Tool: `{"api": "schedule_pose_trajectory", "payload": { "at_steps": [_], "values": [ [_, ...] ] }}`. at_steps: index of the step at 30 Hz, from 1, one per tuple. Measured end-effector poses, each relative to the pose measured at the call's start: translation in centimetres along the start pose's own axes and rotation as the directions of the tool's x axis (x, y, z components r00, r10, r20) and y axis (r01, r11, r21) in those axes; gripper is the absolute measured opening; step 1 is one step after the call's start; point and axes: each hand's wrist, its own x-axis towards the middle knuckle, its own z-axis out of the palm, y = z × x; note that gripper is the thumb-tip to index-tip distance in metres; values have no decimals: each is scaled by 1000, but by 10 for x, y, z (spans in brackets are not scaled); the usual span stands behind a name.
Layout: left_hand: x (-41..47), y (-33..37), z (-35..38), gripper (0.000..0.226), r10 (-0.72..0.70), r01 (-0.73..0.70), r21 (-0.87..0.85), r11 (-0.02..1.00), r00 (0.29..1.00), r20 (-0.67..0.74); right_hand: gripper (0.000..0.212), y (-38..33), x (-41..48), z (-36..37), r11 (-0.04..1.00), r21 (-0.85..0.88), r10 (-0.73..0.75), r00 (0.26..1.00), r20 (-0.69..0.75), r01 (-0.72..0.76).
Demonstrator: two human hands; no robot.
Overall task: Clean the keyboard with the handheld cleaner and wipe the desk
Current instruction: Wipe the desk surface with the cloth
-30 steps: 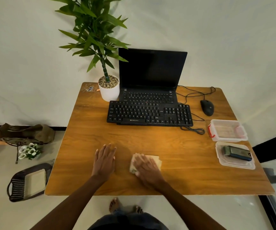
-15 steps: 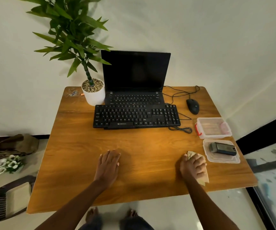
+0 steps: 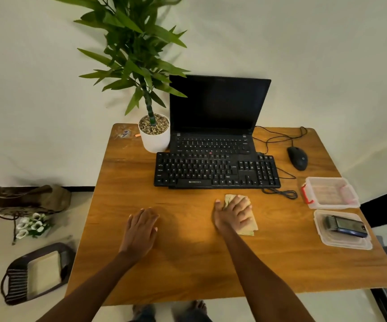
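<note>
My right hand (image 3: 234, 213) presses flat on a pale folded cloth (image 3: 249, 226) on the wooden desk (image 3: 188, 263), just in front of the black keyboard (image 3: 215, 170). My left hand (image 3: 140, 228) lies flat on the bare desk, fingers together, holding nothing. The dark handheld cleaner (image 3: 346, 226) lies in a clear plastic tub (image 3: 341, 242) near the desk's right edge.
An open black laptop (image 3: 218, 108) stands behind the keyboard, a potted plant (image 3: 154, 133) to its left, a wired mouse (image 3: 297, 158) to its right. A clear lid with red clips (image 3: 329, 192) lies beside the tub. A bag, flowers and a tray sit on the floor at left.
My right hand slid the cloth from the desk's middle out to the right front edge, then back left and up toward the keyboard. My left hand stayed flat in place.
</note>
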Motion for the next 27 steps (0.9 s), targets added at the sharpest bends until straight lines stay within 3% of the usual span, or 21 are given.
{"api": "schedule_pose_trajectory", "payload": {
  "at_steps": [7, 11, 14, 16, 18, 21, 24, 26, 27],
  "values": [
    [0, -18, -16, 47, -30, 30, 1, 1000, 999, -13, 78, -65, -44, 49, 943, -126, -287, 944, 160, 308],
    [-3, -29, -19, 46, -32, 32, 3, 999, 999, -4, 92, -61, -57, 61, 742, -189, -556, 749, 362, 643],
    [-4, -35, -19, 46, -13, 13, -20, 1000, 1000, 1, 98, -25, -47, 47, 591, -221, -664, 624, 411, 775],
    [-5, -37, -20, 46, 8, -8, -1, 1000, 1000, 2, 96, 1, -40, 36, 618, -244, -662, 662, 350, 747],
    [-6, -38, -20, 46, 16, -16, 2, 1000, 1000, 2, 100, 21, -36, 28, 748, -252, -581, 789, 198, 614],
    [-7, -39, -20, 46, 15, -15, -11, 1000, 1000, 8, 79, 40, -50, 28, 941, -179, -289, 957, 22, 288],
    [-10, -43, -17, 47, 2, -1, -13, 1000, 1000, 29, 67, 15, -84, 51, 999, 38, 7, 999, -53, -5],
    [-14, -48, -16, 47, 2, -1, -24, 1000, 1000, 28, 70, -5, -92, 78, 999, 51, 18, 999, 40, -20],
    [-17, -50, -16, 47, 1, 0, -35, 999, 1000, 24, 72, -14, -86, 98, 996, 69, -45, 998, -47, 49]
  ]
}}
